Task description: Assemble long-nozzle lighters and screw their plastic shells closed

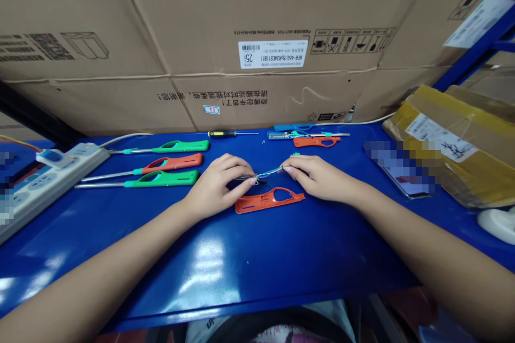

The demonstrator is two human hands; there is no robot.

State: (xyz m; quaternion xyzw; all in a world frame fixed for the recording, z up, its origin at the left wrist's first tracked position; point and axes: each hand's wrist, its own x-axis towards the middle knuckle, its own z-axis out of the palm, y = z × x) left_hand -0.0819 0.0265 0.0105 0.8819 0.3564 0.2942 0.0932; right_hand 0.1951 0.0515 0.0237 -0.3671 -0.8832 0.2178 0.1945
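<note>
The left hand [225, 182] is pinching a thin dark part together with one end of some thin wires [269, 173]; its thumb and fingers are closing on them. The right hand [309, 174] is gripping the other end between thumb and fingertips, so the wires are stretching across the gap, above the middle of the tabletop [281, 262]. An orange half-casing [257, 205] is lying just beneath them, on the side of the near edge. Toward the left edge, three long lighters [181, 162] are resting near a power strip [52, 179]. Along the far edge, a screwdriver [222, 133] is lying, and toward the right edge a phone [408, 179] is lying beside a taped parcel [442, 144].
</note>
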